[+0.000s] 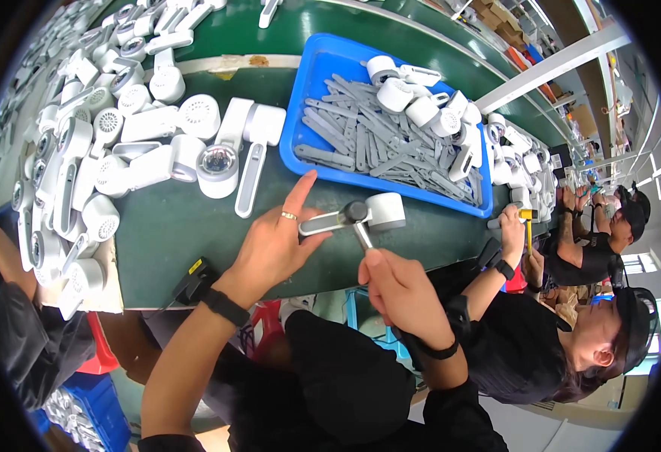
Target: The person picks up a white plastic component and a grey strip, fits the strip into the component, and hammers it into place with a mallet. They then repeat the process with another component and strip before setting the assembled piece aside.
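Note:
My left hand (266, 245) pinches the handle end of a white handheld fan (385, 211) between thumb and fingers, with the index finger pointing up. The fan lies on its side on the green table, its round head to the right and its grey-trimmed handle toward my left hand. Closed around the metal shaft of a small mallet (364, 237) is my right hand (406, 294). The mallet's black round head covers the middle of the fan, where handle and head join; whether it touches cannot be told.
Beyond my hands stands a blue tray (293, 143) of grey strips (375, 135) and several white fan units (394, 94). Many white fans (153, 162) are heaped at the left. A small black device (195, 280) sits at the near edge. At right, a co-worker (526, 331) holds a yellow-headed hammer (528, 218).

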Tool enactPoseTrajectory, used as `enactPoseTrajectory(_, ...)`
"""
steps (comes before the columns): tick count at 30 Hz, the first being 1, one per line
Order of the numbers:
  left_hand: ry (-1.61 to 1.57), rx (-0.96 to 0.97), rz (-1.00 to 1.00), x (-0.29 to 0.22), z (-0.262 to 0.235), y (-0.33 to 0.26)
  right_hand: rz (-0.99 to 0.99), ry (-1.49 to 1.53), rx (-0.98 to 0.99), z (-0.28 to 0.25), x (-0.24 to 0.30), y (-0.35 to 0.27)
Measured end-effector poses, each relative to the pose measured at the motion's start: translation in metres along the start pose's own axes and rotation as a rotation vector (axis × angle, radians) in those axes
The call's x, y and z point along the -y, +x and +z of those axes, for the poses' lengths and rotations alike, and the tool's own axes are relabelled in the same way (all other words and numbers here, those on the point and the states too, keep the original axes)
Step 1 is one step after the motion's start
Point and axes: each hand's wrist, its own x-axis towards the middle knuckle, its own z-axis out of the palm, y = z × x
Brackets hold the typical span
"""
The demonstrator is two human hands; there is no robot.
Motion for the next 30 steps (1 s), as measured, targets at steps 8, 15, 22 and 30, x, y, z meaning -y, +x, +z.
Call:
enactPoseTrajectory(8, 0.008, -0.005, 0.002, 0.0, -0.003, 0.002, -0.1, -0.007, -0.018, 0.003, 0.001, -0.001)
enactPoseTrajectory(15, 0.033, -0.002, 0.038, 0.004, -0.003, 0.002, -0.14, 0.025, 0.027, -0.004, -0.017, 0.005)
enactPoseTrajectory(22, 0.193, 0.042, 0.16, -0.009, -0.003, 0.009, -0.319, 0.299, -0.349, -0.047, -0.087, 0.044)
enactPoseTrajectory(30, 0.28, -0.018, 0.045, -0.059, -0.032, -0.021, -0.336, 0.406, -0.319, -0.032, -0.107, 0.065)
